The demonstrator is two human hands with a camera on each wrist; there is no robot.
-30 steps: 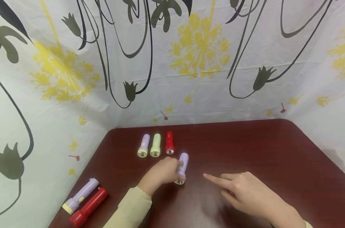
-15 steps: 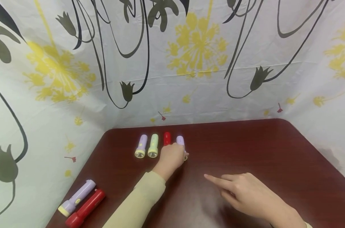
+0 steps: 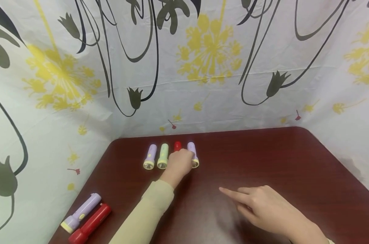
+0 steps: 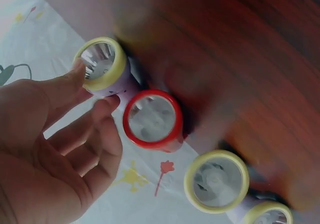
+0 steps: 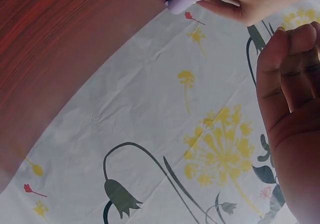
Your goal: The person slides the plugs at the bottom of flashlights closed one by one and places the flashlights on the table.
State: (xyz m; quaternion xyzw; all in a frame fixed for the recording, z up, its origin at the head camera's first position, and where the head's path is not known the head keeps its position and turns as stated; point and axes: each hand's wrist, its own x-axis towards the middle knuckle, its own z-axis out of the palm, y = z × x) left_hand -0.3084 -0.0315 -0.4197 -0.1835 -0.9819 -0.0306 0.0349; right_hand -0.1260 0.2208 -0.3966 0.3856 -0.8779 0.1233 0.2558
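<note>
At the back of the table, my left hand point(image 3: 179, 163) is at the right end of a row of small flashlights. Its thumb and finger pinch the head of a purple flashlight point(image 3: 192, 146) with a pale yellow rim, lying on the table. Beside it lies a red flashlight point(image 3: 177, 145), partly hidden by the hand in the head view. Further left are a pale green flashlight point(image 3: 163, 154) and another purple flashlight point(image 3: 151, 154). All lenses face me. My right hand point(image 3: 260, 207) stays at the right front, fingers loosely extended, holding nothing.
At the table's left front edge lie a larger purple flashlight point(image 3: 84, 209) and a larger red flashlight point(image 3: 91, 222), side by side and slanted. A white patterned cloth point(image 3: 209, 101) hangs behind and beside the dark red table point(image 3: 264, 159).
My left hand has carried the purple flashlight away from me to the back, beside the red one, where it completes the line's right end. The right hand has stayed in place.
</note>
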